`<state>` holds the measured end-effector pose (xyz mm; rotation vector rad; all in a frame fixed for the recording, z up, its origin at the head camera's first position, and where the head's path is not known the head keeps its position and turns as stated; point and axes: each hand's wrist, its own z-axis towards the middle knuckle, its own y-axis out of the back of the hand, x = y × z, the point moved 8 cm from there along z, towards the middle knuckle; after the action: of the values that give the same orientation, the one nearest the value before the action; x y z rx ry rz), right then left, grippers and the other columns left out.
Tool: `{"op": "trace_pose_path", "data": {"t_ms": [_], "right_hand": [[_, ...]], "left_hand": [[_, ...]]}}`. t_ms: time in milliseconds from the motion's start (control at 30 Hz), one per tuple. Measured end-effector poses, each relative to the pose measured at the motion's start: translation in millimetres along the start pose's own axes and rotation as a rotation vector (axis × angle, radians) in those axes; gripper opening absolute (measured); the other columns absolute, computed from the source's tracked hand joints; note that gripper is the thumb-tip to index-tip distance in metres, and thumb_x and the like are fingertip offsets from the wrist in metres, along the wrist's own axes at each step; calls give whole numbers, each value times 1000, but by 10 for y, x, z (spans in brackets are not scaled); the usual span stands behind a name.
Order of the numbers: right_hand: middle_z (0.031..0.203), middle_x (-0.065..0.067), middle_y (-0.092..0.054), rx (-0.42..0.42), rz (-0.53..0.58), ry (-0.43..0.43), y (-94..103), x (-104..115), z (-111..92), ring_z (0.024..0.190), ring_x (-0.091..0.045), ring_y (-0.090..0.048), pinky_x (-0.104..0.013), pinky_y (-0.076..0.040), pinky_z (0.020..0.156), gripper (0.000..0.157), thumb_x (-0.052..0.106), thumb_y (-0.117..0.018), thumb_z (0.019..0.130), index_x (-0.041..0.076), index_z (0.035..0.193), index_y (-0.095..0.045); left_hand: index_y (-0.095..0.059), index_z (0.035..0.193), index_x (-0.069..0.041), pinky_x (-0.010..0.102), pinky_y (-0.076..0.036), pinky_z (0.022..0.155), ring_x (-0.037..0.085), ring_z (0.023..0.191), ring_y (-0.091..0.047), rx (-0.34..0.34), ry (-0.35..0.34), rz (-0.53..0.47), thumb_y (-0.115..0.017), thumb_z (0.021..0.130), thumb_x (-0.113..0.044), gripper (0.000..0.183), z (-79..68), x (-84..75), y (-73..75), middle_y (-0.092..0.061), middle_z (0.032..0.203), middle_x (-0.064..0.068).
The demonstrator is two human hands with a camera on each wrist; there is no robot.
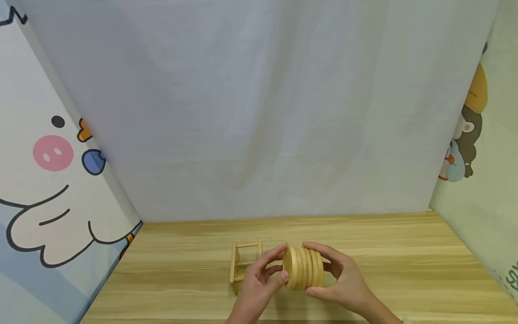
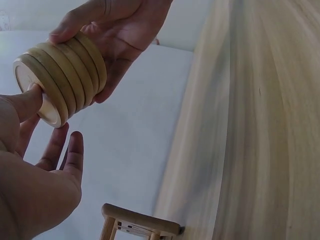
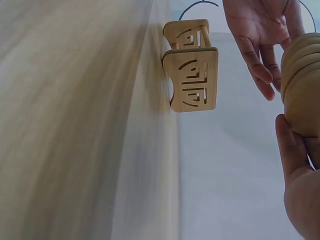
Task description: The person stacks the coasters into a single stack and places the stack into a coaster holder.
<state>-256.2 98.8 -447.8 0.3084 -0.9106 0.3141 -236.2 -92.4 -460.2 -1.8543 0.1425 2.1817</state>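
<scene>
A stack of several round wooden coasters is held on its side above the table, between my two hands. My left hand is at the left end. Its thumb presses the recessed face of the end coaster, and its other fingers reach to the rim. From the other end my right hand grips the stack, thumb below and fingers over the top edge. In the left wrist view the coasters lie face to face. Left of my left hand, a small wooden rack stands on the table, partly hidden by that hand.
The wood-grain table runs back to a pale hanging cloth. Panels with cartoon prints stand at the left and right. In the right wrist view the rack shows cut-out patterns in its side plates.
</scene>
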Motion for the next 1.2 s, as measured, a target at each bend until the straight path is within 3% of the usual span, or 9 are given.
{"op": "trace_pose_path", "data": {"t_ms": [267, 433, 800, 967, 1200], "right_hand": [[150, -15, -68, 14, 12, -59, -115, -37, 154, 129, -15, -68, -41, -64, 99, 82, -10, -95, 78, -3, 152, -62], [152, -6, -68, 33, 26, -84, -190, -102, 235, 131, -15, -67, -39, -63, 102, 80, -6, -95, 81, 5, 154, -64], [144, -2, -71, 71, 36, -17, -325, -124, 385, 124, -17, -69, -41, -64, 99, 77, -6, -95, 82, 3, 151, -64], [144, -2, -72, 63, 34, -34, -358, -142, 415, 124, -17, -69, -41, -64, 99, 75, -4, -95, 81, 4, 150, -66], [146, -19, -69, 63, 39, -68, -434, -194, 469, 126, -18, -68, -41, -64, 101, 73, 0, -96, 83, 5, 150, -66]], "left_hand": [[-60, 158, -2, 33, -54, 114, 18, 135, -61, -38, -65, 37, -73, 108, -7, 51, 22, -82, 191, -60, 150, 14], [-61, 157, -3, 31, -55, 113, 16, 133, -62, -57, -63, 71, -73, 108, -5, 51, 24, -106, 312, -61, 149, 15], [-64, 154, -2, 30, -58, 104, 14, 125, -64, -67, -135, 164, -76, 106, -6, 49, 46, -173, 521, -70, 137, 5], [-65, 152, 0, 31, -59, 103, 16, 124, -66, -83, -120, 179, -78, 105, -7, 50, 49, -189, 577, -70, 138, 5], [-68, 152, -4, 33, -57, 107, 20, 131, -63, -137, -56, 221, -79, 103, -5, 50, 25, -215, 678, -66, 146, 12]]}}
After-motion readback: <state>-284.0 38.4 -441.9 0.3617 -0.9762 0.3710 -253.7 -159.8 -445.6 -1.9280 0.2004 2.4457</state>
